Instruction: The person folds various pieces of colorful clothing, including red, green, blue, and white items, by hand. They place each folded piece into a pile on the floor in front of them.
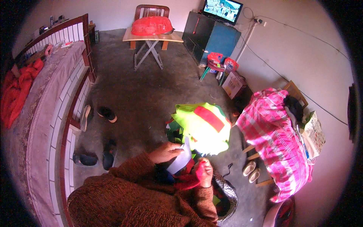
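Pinching a white scrap (182, 162), likely to steady it, the left hand (166, 152) faces a right fist (205, 173) clamping red cloth (188, 182).

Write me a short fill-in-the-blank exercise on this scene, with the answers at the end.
The right hand grips cloth coloured ____.
The pale piece is held on the person's ____ side.
The television above the cabinet is switched ____.
The checked cover is white and ____.

Missing words: red; left; on; pink.
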`<state>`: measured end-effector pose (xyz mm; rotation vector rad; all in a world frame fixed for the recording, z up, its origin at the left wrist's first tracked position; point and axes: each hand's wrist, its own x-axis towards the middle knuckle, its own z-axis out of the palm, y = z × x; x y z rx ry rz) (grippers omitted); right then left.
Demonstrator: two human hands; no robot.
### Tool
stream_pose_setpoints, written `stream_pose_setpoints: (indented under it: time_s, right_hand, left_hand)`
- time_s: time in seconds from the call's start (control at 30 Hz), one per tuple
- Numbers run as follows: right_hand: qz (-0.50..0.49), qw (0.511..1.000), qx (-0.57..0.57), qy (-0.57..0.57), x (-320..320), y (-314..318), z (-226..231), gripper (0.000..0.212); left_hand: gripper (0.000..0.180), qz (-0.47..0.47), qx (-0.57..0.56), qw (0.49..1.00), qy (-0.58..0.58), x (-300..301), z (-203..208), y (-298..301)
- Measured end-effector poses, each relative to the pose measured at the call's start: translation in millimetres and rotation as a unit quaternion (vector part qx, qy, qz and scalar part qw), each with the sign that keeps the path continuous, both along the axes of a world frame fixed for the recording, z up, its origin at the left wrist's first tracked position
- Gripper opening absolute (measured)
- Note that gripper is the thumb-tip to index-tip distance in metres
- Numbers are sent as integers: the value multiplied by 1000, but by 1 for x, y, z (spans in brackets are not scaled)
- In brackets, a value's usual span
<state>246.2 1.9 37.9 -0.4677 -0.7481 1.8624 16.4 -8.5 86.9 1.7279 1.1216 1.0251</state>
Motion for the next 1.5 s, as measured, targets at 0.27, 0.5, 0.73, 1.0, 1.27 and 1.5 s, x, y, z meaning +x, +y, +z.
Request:
stream_pose_setpoints:
  time_s: [0.27, 0.5, 0.73, 1.0, 1.27, 1.5]
  right_hand:
    - [16, 968, 153, -199, -29, -20, 29, 36]
    - [-98, 941, 194, -258, -33, -20, 27, 20]
    - [-108, 943, 175, -260, -28, -18, 23, 10]
    - [-106, 955, 174, -215, -36, -21, 42, 21]
    - [-61, 959, 145, -238, -27, -20, 27, 13]
    - [-78, 958, 137, -240, -25, -20, 26, 14]
  left_hand:
    - [18, -30, 99, 990, 91, 22, -11, -3]
    - [20, -40, 115, 990, 65, 20, -10, -3]
    - [24, -48, 106, 991, 73, 19, -5, -5]
    - [21, -50, 112, 992, 41, 19, -12, -3]
    - [21, -70, 107, 987, 103, 20, -11, -3]
    - [21, -67, 100, 989, 87, 20, -13, -3]
